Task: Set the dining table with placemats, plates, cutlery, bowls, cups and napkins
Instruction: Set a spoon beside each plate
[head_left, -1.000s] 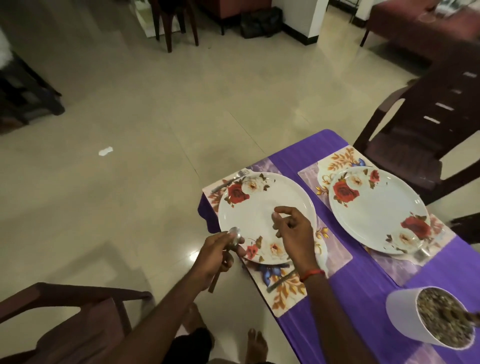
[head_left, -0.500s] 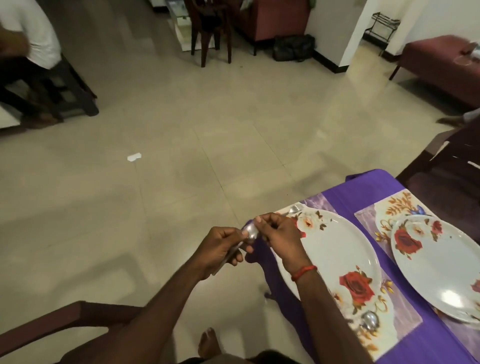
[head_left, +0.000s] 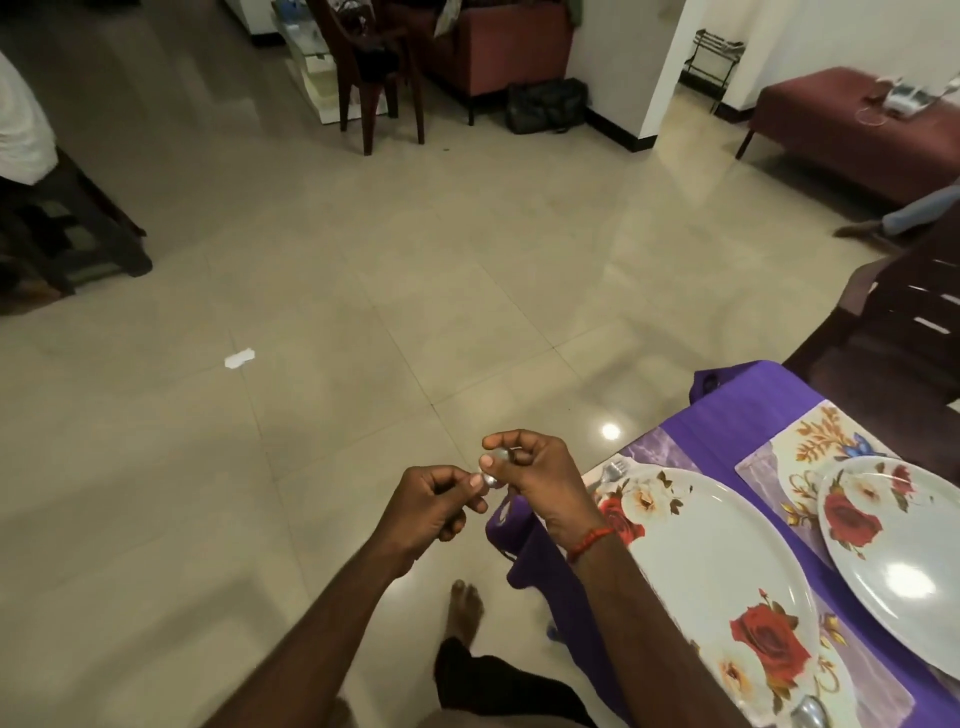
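We pinch a small metal spoon (head_left: 494, 466) between our left hand (head_left: 434, 506) and right hand (head_left: 540, 483), above the floor tiles. At four o'clock from them a rose-patterned plate (head_left: 727, 545) lies on a placemat (head_left: 654, 447), with a fork (head_left: 614, 472) at its eleven o'clock edge. A second plate (head_left: 904, 561) lies at its three o'clock, over the purple tablecloth (head_left: 753, 410).

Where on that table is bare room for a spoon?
Bare purple cloth shows between the near placemat and the far placemat, and at the corner. The near one is crowded: a plate nearly covers it, fork at one end, spoon at the other.
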